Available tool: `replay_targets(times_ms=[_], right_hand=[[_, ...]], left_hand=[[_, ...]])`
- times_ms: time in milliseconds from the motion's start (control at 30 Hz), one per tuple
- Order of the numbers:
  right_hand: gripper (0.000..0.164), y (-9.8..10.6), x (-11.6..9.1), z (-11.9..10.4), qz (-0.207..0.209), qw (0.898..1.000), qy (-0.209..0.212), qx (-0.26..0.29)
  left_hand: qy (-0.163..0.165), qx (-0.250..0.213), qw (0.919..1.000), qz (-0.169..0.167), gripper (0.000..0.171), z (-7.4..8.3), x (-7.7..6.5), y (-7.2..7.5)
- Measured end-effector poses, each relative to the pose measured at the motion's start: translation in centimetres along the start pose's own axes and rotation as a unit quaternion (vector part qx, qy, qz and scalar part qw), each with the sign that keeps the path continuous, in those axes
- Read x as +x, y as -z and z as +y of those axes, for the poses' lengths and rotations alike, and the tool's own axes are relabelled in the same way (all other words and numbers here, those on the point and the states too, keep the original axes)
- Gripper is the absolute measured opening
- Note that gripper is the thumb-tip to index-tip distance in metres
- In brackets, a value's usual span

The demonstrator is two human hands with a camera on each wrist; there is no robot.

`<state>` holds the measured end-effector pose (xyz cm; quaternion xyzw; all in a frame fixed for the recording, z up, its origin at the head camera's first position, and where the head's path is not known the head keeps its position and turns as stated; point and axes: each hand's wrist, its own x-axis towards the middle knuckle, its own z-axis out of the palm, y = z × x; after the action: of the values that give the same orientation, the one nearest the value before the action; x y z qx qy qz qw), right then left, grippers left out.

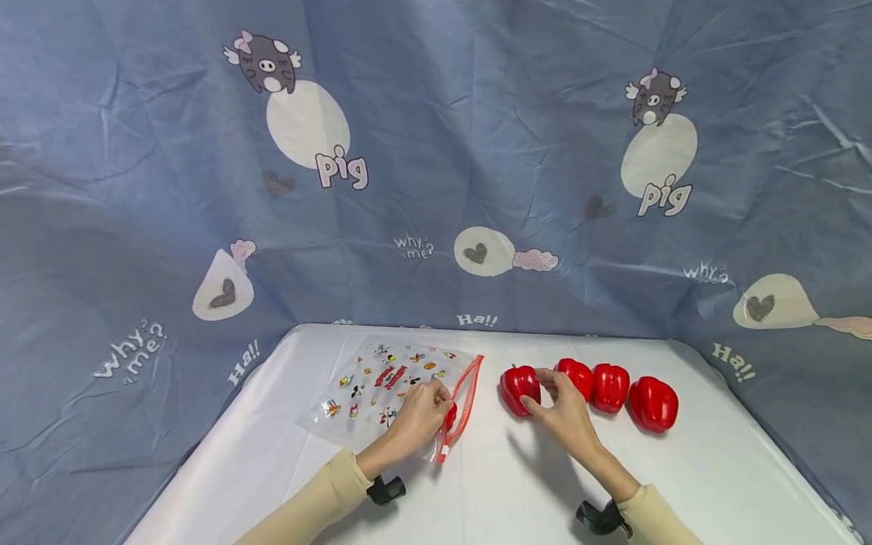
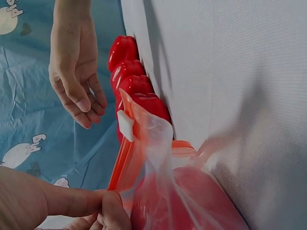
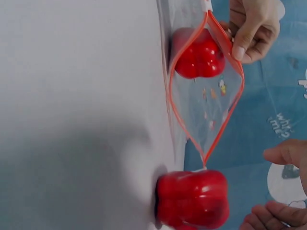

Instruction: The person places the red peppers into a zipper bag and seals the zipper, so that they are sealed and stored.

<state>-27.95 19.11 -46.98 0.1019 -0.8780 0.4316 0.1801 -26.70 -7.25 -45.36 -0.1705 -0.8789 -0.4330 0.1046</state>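
A clear zip bag [image 1: 388, 378] with cartoon prints and an orange-red zip edge lies on the white table, its mouth facing right. My left hand [image 1: 424, 409] pinches the zip edge between thumb and fingers, and the mouth gapes in the right wrist view. Inside, near that opening, sits a red bell pepper [image 3: 200, 56]. Another red bell pepper [image 1: 518, 390] stands just right of the bag. Over it hovers my right hand [image 1: 564, 415], thumb and fingers spread apart and holding nothing. The right wrist view shows a gap between those fingers and the pepper [image 3: 194, 199].
To the right of my right hand, three more red bell peppers stand in a row, the rightmost pepper [image 1: 654, 404] a little nearer. A white slider [image 2: 125, 125] sits on the bag's zip. Behind the white table [image 1: 490, 492] hangs a blue printed cloth [image 1: 409, 136].
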Motion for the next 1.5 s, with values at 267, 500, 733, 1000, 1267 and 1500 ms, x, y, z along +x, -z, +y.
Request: replay_targets(times_ms=[267,500,733,1000,1267,1500], right_hand=[[0.06,-0.3,0.7,0.6,-0.005,1.0,-0.028,0.003],[0.067,-1.3,0.8,1.2,0.002,0.999,-0.05,0.008],[0.073,-2.5,0.4,1.6,0.034,0.998,-0.044,-0.008],[0.073,-3.4,0.5,2.1,0.033,0.997,-0.061,-0.014],[0.068,-3.3,0.4,2.2,0.015,0.996,-0.085,-0.024],[0.072,-3.3,0.3,2.5,0.011,0.996,-0.085,-0.033]], left_hand=[[-0.002,0.009,1.0,0.002,0.01,0.1,0.0,0.0],[0.0,0.012,0.9999,0.003,0.01,0.1,-0.1,-0.1],[-0.001,0.011,0.9999,0.002,0.011,0.1,-0.1,-0.2],[-0.008,0.016,0.9998,0.008,0.011,0.1,-0.1,-0.2],[-0.005,0.014,0.9999,0.003,0.011,0.0,-0.1,-0.2],[-0.004,0.011,0.9999,0.0,0.01,0.0,-0.2,-0.2]])
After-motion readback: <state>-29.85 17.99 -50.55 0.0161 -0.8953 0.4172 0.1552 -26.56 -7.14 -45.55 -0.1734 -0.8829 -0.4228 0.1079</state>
